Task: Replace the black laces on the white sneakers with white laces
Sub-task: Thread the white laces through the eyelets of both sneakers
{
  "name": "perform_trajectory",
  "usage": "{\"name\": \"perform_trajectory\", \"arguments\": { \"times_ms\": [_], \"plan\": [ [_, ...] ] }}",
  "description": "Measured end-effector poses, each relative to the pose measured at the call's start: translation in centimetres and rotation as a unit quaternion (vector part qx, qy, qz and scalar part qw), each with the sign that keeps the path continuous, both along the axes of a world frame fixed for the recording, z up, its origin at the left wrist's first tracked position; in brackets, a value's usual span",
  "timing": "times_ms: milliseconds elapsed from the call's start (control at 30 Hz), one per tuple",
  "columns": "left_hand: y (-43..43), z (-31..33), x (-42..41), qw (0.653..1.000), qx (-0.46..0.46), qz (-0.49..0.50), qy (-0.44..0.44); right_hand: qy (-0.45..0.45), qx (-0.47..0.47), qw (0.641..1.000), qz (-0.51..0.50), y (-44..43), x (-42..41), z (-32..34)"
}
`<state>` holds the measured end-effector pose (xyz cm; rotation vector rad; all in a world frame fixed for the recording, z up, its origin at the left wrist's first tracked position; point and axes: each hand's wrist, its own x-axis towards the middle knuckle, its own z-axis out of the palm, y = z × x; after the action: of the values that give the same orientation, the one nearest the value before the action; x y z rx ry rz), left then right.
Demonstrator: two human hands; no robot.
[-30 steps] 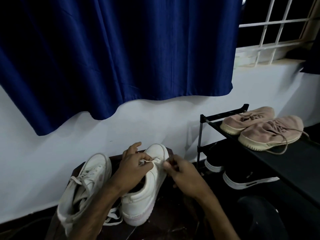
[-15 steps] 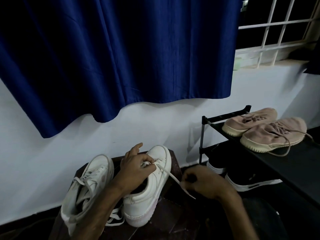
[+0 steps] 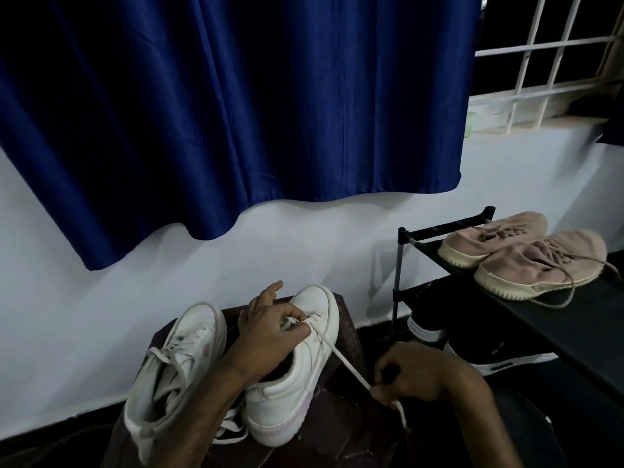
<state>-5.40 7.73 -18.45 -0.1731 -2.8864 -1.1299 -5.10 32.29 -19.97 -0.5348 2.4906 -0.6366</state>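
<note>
Your left hand [image 3: 266, 336] pinches the lace at the sneaker [image 3: 297, 369] eyelets; your right hand [image 3: 415, 373] grips the white lace [image 3: 341, 359] (taut between both).

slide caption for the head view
Left hand grips a white sneaker while the right hand holds its white lace taut.

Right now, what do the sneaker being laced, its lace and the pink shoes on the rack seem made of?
Sneaker being laced: smooth leather or faux leather, faint sheen, stitched panels. White lace: flat woven fabric, probably cotton or polyester; it runs as a taut band. Pink shoes: fuzzy matte textile, knit or suede-like; cream soles look rubbery, ridged.
</note>
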Motion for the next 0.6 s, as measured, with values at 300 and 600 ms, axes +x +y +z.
{"name": "perform_trajectory", "arguments": {
  "times_ms": [300, 600],
  "plan": [
    [0.0, -0.4, 0.2, 1.0, 0.003, 0.011, 0.009, 0.272, -0.274, 0.907, -0.169, -8.7, -1.0, -0.8],
    [0.1, 0.0, 0.1, 1.0, -0.022, 0.016, -0.001, 0.063, -0.022, 0.997, -0.041, -2.1, -0.1, 0.7]
  ]
}}
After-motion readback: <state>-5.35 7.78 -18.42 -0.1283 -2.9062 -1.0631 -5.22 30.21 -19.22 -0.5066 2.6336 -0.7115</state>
